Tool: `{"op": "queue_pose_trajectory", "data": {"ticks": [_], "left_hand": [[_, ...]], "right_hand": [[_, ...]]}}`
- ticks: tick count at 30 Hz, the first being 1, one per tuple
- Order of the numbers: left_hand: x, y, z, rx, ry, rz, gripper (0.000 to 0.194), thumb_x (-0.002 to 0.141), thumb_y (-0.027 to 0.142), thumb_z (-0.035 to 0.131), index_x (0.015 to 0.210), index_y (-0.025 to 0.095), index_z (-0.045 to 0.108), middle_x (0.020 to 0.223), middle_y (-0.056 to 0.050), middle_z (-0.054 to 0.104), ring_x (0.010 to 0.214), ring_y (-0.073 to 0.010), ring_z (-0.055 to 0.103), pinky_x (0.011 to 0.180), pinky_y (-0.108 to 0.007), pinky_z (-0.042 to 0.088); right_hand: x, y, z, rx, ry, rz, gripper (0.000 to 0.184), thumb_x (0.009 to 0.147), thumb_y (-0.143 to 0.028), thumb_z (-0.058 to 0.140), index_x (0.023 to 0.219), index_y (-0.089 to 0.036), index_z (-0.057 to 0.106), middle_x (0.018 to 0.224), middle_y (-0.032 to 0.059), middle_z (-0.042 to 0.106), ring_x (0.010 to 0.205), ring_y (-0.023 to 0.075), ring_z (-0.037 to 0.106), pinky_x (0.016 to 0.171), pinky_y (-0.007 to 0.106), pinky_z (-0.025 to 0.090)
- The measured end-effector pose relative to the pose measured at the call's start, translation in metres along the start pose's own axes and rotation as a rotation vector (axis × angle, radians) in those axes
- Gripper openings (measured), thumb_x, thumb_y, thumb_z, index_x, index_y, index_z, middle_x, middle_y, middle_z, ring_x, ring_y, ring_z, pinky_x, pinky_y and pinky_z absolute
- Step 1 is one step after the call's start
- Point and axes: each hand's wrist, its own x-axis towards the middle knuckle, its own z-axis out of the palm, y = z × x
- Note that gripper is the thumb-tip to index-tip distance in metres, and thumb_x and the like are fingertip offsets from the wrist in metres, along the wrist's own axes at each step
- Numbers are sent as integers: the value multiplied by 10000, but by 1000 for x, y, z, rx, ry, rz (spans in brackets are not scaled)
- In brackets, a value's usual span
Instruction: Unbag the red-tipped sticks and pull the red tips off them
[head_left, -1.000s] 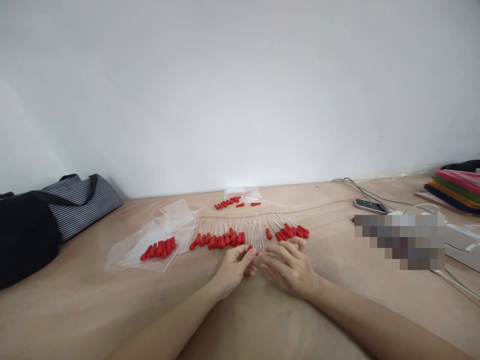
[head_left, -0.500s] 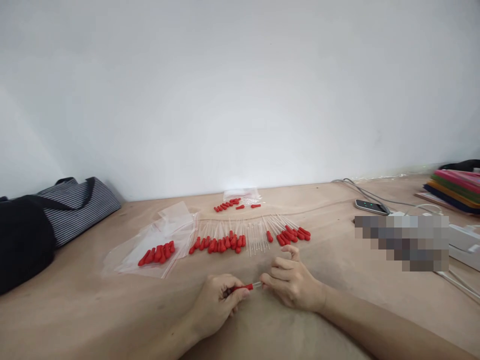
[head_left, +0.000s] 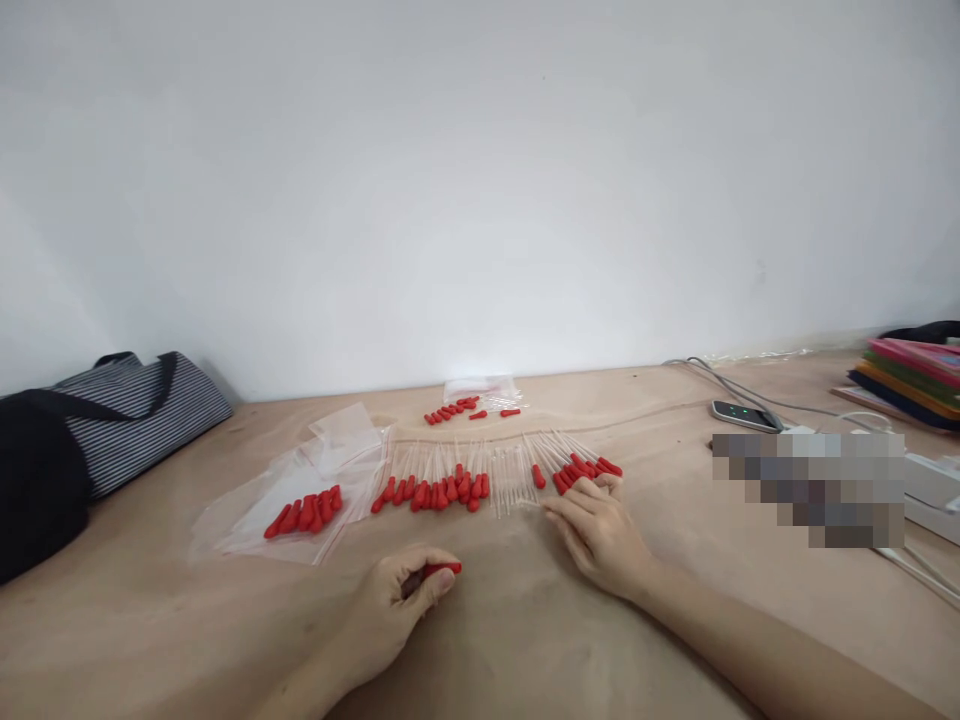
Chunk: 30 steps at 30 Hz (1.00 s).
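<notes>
My left hand (head_left: 397, 600) is closed round a red rubber bulb (head_left: 439, 569), whose tip pokes out past the thumb. My right hand (head_left: 596, 525) lies on the table with fingers stretched toward a row of clear glass dropper tubes (head_left: 514, 475), its fingertips at their near ends. Red-bulbed droppers (head_left: 435, 490) lie in a fan left of the bare tubes, and more red-bulbed ones (head_left: 581, 468) lie to the right by my fingers.
A clear plastic bag (head_left: 247, 505) holds several red bulbs (head_left: 304, 512). Loose red bulbs (head_left: 457, 408) lie farther back. A striped bag (head_left: 127, 410) sits far left. A phone (head_left: 742, 413), cables and coloured folders (head_left: 911, 375) are at the right.
The hands drew apart: my left hand pulled back left with the red bulb off its tube, and my right hand went forward to the row of tubes.
</notes>
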Motion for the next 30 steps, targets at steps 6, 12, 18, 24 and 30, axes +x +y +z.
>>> {"op": "queue_pose_trajectory", "data": {"ticks": [6, 12, 18, 24, 30], "left_hand": [[-1, -3, 1, -16, 157, 130, 247, 747, 369, 487, 863, 217, 643, 841, -41, 569, 762, -163, 566, 714, -285, 486], [4, -24, -37, 125, 499, 63, 369, 686, 415, 554, 992, 209, 563, 847, -29, 627, 735, -171, 589, 711, -283, 494], [-2, -27, -101, 424, 773, -247, 294, 669, 403, 559, 874, 196, 597, 717, 10, 611, 645, -148, 550, 586, -224, 452], [-5, -32, -116, 517, 756, -389, 292, 659, 412, 557, 875, 227, 625, 663, 41, 608, 600, -139, 534, 528, -200, 410], [-4, -42, -111, 523, 673, -294, 317, 676, 416, 544, 897, 201, 615, 808, 7, 641, 670, -148, 543, 560, -200, 412]], "right_hand": [[7, 8, 14, -77, 68, 222, 228, 833, -175, 376, 890, -169, 597, 681, 28, 621, 684, 134, 512, 727, 300, 243], [30, 9, 31, -186, 116, 266, 200, 786, -181, 452, 634, -182, 583, 553, -13, 589, 609, 113, 491, 756, 314, 208], [47, 10, 49, -356, 25, 204, 183, 729, -116, 468, 595, -177, 577, 567, 9, 602, 641, 138, 475, 725, 345, 190], [44, 7, 46, -356, -128, 190, 185, 745, -179, 472, 606, -174, 593, 654, 40, 610, 708, 163, 473, 705, 360, 186], [39, 6, 37, -356, -97, 234, 218, 785, -216, 437, 665, -195, 617, 716, 38, 606, 729, 165, 464, 700, 359, 195]]}}
